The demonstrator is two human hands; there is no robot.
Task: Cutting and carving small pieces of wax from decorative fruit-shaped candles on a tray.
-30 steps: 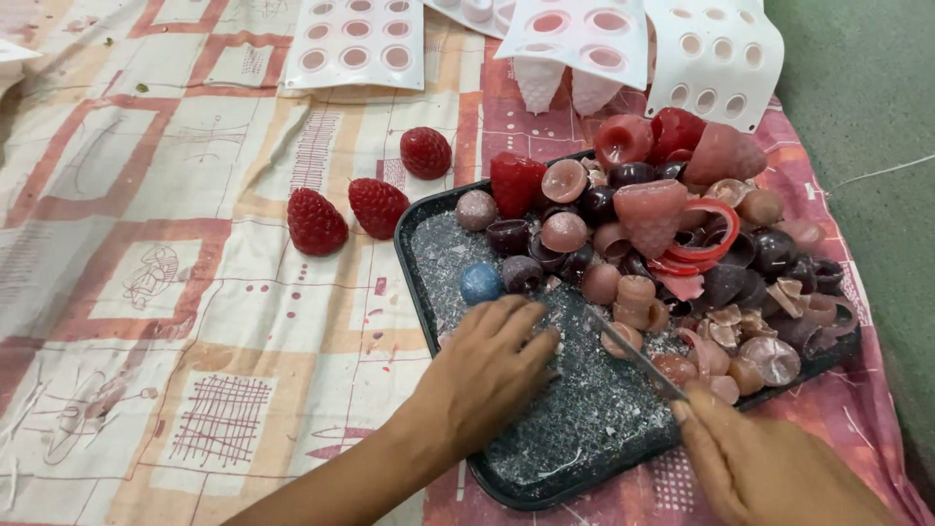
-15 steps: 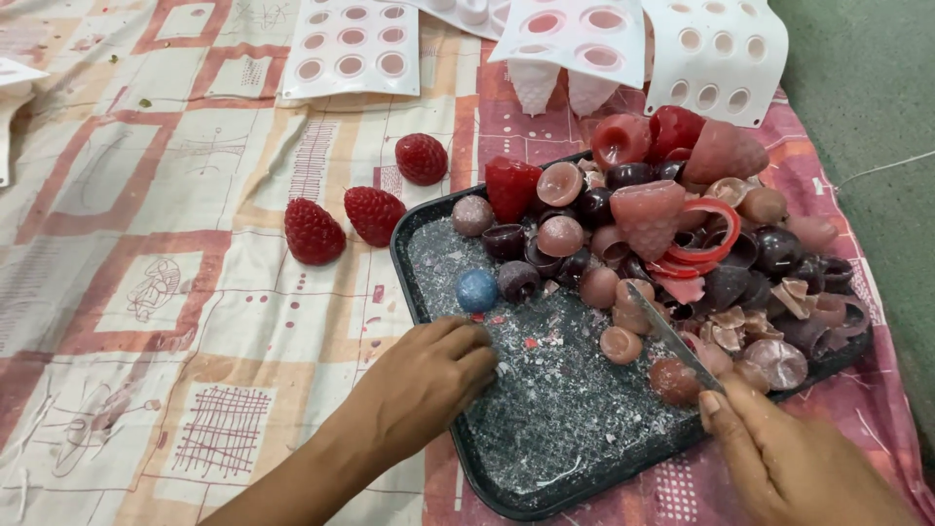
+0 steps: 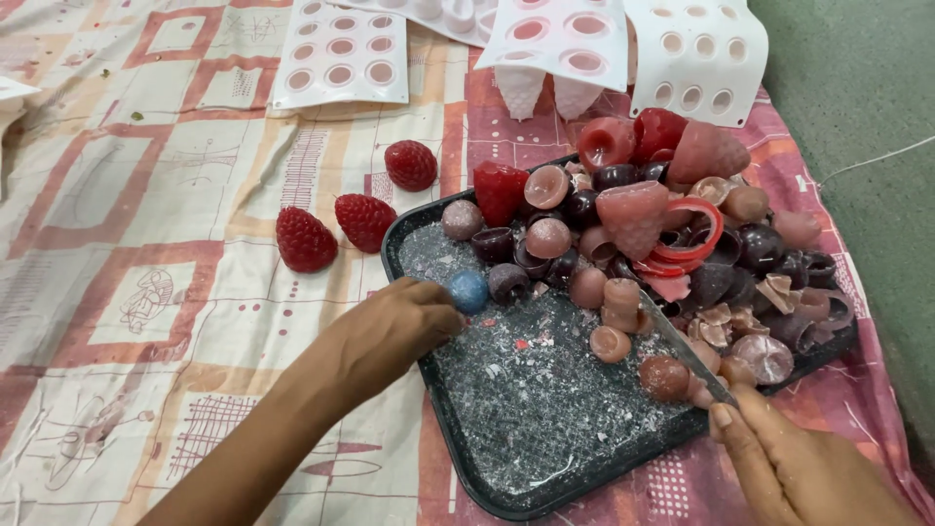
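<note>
My left hand point(image 3: 390, 331) rests at the left rim of a black tray point(image 3: 456, 443), fingers bunched together beside a small blue ball point(image 3: 467, 290); I see nothing held in it. My right hand point(image 3: 794, 468) is at the tray's near right corner, closed on a thin knife point(image 3: 687, 351) whose blade slants up over the tray. Grey crumbs cover the tray's near half. Several red, pink and dark moulded pieces point(image 3: 633, 219) are heaped on its far half, with a red ring point(image 3: 693, 244) among them.
Three red strawberry-shaped pieces point(image 3: 305, 239) lie on the patterned cloth left of the tray. White silicone moulds point(image 3: 341, 54) point(image 3: 696, 58) sit along the far edge. Green floor point(image 3: 867, 117) borders the cloth on the right.
My left hand has drawn back from the crumbs in the tray's middle to its left rim beside the blue ball. My right hand has slid slightly right with the knife.
</note>
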